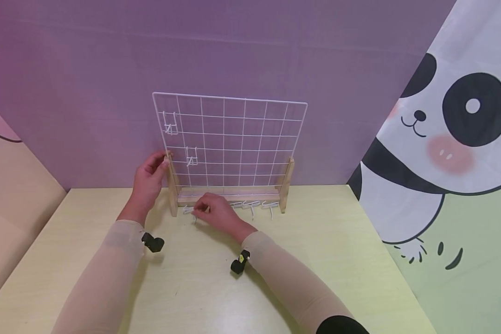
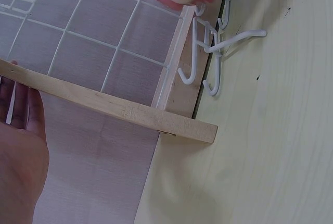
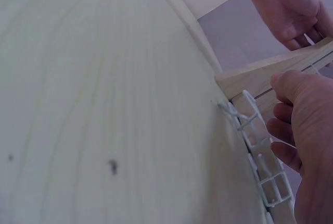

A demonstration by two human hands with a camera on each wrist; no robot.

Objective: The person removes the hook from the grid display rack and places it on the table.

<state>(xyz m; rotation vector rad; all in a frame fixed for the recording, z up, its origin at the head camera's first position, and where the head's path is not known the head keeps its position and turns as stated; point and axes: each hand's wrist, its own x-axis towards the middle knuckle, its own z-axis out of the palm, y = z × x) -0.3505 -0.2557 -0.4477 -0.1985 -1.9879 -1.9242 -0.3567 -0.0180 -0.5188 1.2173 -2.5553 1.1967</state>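
Left hand (image 1: 147,181) grips the wooden post (image 1: 172,190); right hand (image 1: 218,212), fingers curled, is by a white hook (image 2: 214,48), any hold impossible to tell; 2 more hooks (image 1: 192,161) hang on the grid (image 1: 223,134).

Left arm (image 1: 104,278), right arm (image 1: 294,278) stretched forward; left hand (image 1: 147,184) higher; right hand (image 1: 220,213) lower, fingers (image 3: 281,130) loosely curled.

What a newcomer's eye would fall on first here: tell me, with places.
The big panda at the head view's right would likely win the first glance. Next comes the white wire grid in the middle, set in a wooden stand, with two hooks hung on its left part. Then the left hand at the stand's left post and the right hand near the loose hooks in front.
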